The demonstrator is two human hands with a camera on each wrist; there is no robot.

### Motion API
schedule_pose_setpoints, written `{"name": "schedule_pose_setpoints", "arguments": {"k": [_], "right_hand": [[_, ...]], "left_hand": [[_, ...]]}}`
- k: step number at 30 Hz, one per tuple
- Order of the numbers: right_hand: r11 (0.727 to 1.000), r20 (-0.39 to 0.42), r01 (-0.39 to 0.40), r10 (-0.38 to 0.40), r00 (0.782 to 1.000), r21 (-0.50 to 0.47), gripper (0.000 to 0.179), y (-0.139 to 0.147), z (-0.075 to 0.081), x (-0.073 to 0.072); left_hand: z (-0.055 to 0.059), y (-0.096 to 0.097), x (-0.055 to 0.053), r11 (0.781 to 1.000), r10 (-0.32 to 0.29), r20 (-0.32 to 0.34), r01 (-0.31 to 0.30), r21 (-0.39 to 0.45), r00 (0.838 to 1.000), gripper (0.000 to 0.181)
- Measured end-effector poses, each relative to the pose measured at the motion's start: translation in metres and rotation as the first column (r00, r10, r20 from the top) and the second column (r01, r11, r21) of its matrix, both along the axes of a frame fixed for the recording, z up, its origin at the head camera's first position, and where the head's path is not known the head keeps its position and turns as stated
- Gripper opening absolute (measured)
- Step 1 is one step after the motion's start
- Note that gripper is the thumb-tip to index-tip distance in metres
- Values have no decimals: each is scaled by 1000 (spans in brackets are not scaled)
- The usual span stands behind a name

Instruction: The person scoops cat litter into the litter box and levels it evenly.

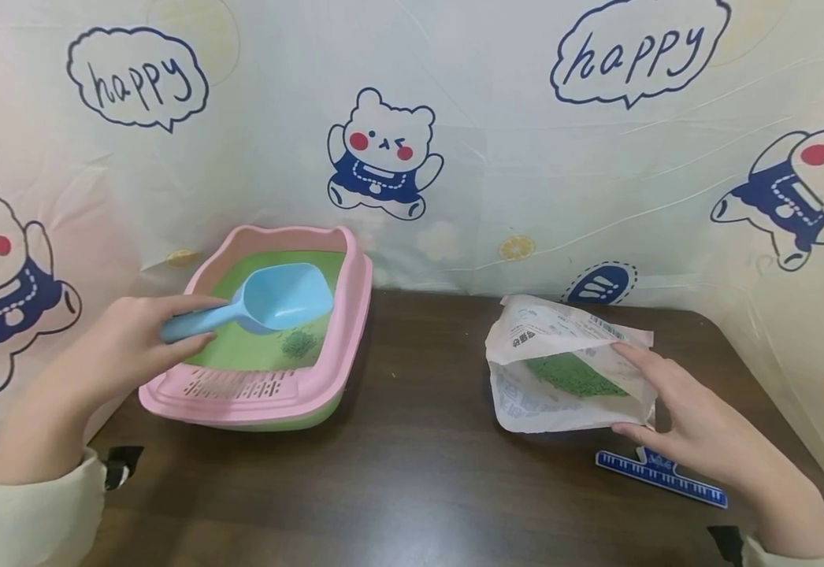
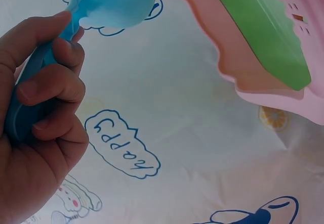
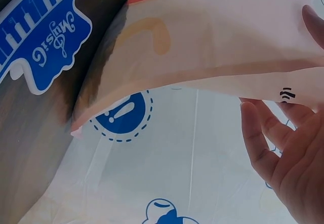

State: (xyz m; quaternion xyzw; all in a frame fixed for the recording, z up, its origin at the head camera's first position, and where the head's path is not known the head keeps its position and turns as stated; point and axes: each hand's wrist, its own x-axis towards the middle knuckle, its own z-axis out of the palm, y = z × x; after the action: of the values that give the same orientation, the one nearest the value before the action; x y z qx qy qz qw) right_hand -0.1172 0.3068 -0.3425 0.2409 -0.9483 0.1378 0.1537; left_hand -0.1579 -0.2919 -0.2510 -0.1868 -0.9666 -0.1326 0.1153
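My left hand (image 1: 124, 342) grips the handle of a light blue scoop (image 1: 287, 295), fingers curled round it in the left wrist view. The scoop's bowl hangs over a pink-rimmed litter box (image 1: 357, 331) with a green inside; no granules show in the bowl. A small heap of green granules (image 1: 301, 343) lies in the box near its slotted front ledge. On the right, my right hand (image 1: 695, 417) holds the side of a white paper cat litter bag (image 1: 525, 398), index finger on the upper edge, thumb lower down. Green litter (image 1: 575, 374) shows through the bag's gaping mouth.
A blue clip (image 1: 660, 476) with piano-key print and "Music" lettering lies on the dark wooden table (image 1: 419, 472), below the bag and close to my right wrist. Behind the table hangs a printed bear-pattern sheet (image 1: 483, 157), wrapping round both sides.
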Motion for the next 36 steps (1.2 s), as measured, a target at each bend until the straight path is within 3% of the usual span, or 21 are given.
{"name": "schedule_pose_setpoints", "arguments": {"k": [9,17,26,36], "right_hand": [[1000,12,1,-1,1000,1,108,-1,2,0],[1000,-27,-11,11,1000,10,113,1,2,2],[1000,-7,2,-1,1000,29,116,0,3,0],[1000,-18,-4,4,1000,28,115,1,3,1]], "left_hand": [[-2,11,8,1000,-8,-36,9,12,999,39],[-11,30,11,986,-157,-119,162,36,980,43],[-24,47,5,956,-244,-115,259,137,963,43],[-33,80,-1,925,-307,-68,314,215,949,39]]}}
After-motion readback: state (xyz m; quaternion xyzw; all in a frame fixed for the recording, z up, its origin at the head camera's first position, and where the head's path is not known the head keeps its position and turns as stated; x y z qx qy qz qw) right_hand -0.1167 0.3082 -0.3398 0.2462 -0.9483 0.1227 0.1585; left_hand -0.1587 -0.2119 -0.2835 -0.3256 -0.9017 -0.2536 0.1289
